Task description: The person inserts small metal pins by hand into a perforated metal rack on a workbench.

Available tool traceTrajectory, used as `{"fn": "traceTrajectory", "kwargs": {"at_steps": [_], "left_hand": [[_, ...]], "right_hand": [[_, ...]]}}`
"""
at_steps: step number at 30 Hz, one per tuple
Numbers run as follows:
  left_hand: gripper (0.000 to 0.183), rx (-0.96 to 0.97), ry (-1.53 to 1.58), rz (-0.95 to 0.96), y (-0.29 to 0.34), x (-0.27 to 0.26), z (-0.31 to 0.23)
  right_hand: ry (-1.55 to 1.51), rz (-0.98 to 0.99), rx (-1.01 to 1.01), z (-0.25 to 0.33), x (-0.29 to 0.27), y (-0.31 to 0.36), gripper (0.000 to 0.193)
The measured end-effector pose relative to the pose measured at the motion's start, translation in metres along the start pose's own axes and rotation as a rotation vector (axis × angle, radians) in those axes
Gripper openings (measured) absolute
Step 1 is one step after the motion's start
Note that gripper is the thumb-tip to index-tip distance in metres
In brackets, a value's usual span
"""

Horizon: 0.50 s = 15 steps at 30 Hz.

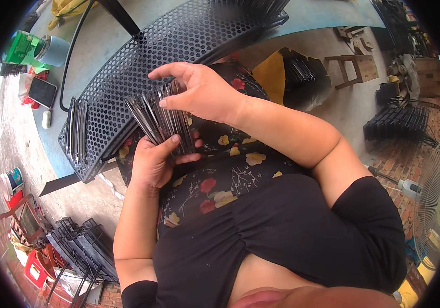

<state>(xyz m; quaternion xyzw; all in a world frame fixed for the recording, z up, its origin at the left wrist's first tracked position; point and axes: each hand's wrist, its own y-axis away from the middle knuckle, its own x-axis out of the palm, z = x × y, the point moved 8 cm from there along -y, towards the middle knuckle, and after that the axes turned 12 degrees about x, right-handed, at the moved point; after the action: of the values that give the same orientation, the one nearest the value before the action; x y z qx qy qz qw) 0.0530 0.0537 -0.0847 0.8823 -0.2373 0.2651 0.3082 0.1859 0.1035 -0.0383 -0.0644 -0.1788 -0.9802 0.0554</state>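
My left hand point(153, 163) is closed around the lower part of a bundle of thin dark sticks point(151, 115), which look wrapped in shiny clear plastic. The sticks fan out toward their upper ends, in front of my lap. At that upper end is my right hand point(207, 95), its index finger stretched out and its thumb apart from it, close against the sticks. Its other fingers are partly hidden behind the bundle. A second row of similar thin sticks point(76, 131) lies at the left end of a black perforated metal rack point(122, 77).
A phone point(42, 93), a green container point(22, 47) and a light blue cup point(51, 50) are at the left. Black mesh racks point(84, 244) stand lower left. To the right are a wooden stool point(356, 69), stacked black parts point(397, 120) and a fan point(433, 205).
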Motion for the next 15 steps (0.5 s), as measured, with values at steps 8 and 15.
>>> {"fn": "traceTrajectory", "kwargs": {"at_steps": [8,15], "left_hand": [[0.031,-0.009,-0.114,0.009,-0.005,0.01,-0.002],[0.05,0.025,-0.052,-0.065,-0.01,-0.009,-0.017]], "right_hand": [[0.02,0.064,0.163,-0.014,-0.016,-0.001,0.023],[-0.433,-0.191,-0.205,0.031,-0.103,0.013,0.018]]}}
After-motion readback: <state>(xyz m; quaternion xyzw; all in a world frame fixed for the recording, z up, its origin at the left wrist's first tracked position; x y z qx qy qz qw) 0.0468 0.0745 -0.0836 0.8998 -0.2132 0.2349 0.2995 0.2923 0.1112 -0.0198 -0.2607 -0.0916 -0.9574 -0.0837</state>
